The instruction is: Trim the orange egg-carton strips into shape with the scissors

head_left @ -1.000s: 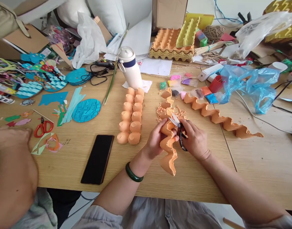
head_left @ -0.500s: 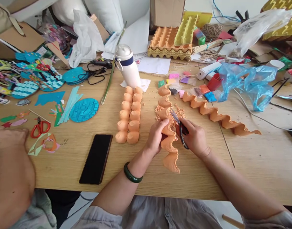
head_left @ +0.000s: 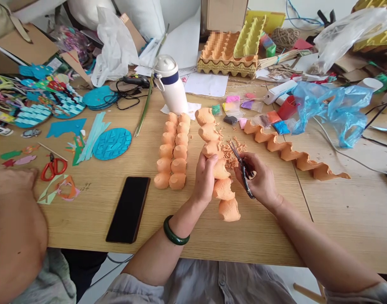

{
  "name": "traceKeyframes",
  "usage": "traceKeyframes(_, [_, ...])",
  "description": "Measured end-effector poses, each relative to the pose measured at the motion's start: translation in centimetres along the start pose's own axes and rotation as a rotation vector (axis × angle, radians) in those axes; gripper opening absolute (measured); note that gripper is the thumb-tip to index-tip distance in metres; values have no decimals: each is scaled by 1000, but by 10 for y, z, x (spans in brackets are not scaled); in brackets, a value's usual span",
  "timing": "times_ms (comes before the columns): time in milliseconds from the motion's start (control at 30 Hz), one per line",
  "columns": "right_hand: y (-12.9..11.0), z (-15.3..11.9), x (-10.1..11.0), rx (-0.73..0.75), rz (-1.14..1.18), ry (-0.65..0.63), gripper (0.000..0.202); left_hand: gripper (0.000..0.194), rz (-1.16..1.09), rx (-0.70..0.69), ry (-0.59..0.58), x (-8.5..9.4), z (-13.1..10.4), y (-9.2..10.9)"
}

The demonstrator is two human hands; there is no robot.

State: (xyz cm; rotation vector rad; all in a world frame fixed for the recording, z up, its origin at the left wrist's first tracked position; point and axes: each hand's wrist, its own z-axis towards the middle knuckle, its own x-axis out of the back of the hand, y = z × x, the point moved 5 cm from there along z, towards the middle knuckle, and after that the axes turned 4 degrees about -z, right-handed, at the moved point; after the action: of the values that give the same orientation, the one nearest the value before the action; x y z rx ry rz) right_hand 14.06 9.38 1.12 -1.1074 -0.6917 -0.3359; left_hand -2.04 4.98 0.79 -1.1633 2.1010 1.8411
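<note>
Moved: egg-carton strip (head_left: 216, 169) now rolled cups-up, centre frame.
Left hand (head_left: 205, 177): fingers wrapped round its middle.
Right hand (head_left: 259, 180): fingers pinching scissors (head_left: 241, 165), blades parted.
Handling: light, stiff pulp, crushable; hold mid-strip.

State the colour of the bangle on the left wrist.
Dark green; the bangle shows clearly in the head view, just below the left hand.

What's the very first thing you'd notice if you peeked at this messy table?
Right in the middle, the left hand grips a bumpy orange egg-carton strip while the right hand holds small scissors beside it, above a heap of orange crumbs. Just left stands a double row of orange cups, and a black phone lies near the table edge.
</note>
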Motion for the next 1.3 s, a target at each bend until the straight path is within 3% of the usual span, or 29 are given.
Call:
traceKeyframes(100, [1, 1, -2, -26, 21, -35, 34, 17, -38, 119, 4, -1, 0, -6])
traceKeyframes(300, [4, 6, -6, -88, 298, -118, 38, 28, -137, 47, 25, -1, 10, -5])
traceKeyframes(467, [-2, 11, -1, -159, 539, -224, 51, 31, -180, 119, -28, -2, 11, -6])
traceKeyframes(567, [-3, 12, -2, -217, 619, -269, 53, 23, -193, 172, -71, -3, 9, -7])
traceKeyframes(700, [2, 12, -6, -268, 693, -227, 51, 16, -207, 124, -72, -1, 9, -4])
traceKeyframes(833, [3, 12, -9, -179, 625, -164, 51, 27, -239, 128, -8, 1, 11, -5])
traceKeyframes(1033, [-4, 4, -5, 22, 186, -181, 42, 21, -285, 114, 26, 1, 13, -5])
traceKeyframes(1133, [-10, 3, -1, 90, 79, -189, 40, 18, -312, 117, 46, 4, 14, -5])
traceKeyframes(1300, [-22, 4, 8, 220, -29, -188, 38, 18, -328, 166, -8, 3, 12, -3])
